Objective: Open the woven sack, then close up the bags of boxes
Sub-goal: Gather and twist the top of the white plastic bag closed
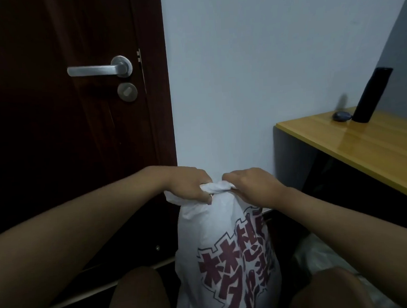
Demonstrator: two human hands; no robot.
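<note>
Head view. Both hands grip the gathered neck of a white plastic bag with dark red printed characters: left hand fisted round the twisted plastic on its side, right hand curled round the other end, knuckles up, a short rope of bunched film stretched between them. Bag stands upright between the person's knees, just in front of a pale wall beside a dark brown wooden door.

Progress, as judged: mouth drawn shut and twisted, so closing of this bag is well under way. No finished knot visible. Woven sack not identifiable, so that step cannot be checked.

Hidden or unclear: bag contents (opaque film, no boxes seen); fingertips buried in the plastic; bag base cut off at frame bottom. Crumpled translucent material low right, dim, could be another bag; cannot tell.
</note>
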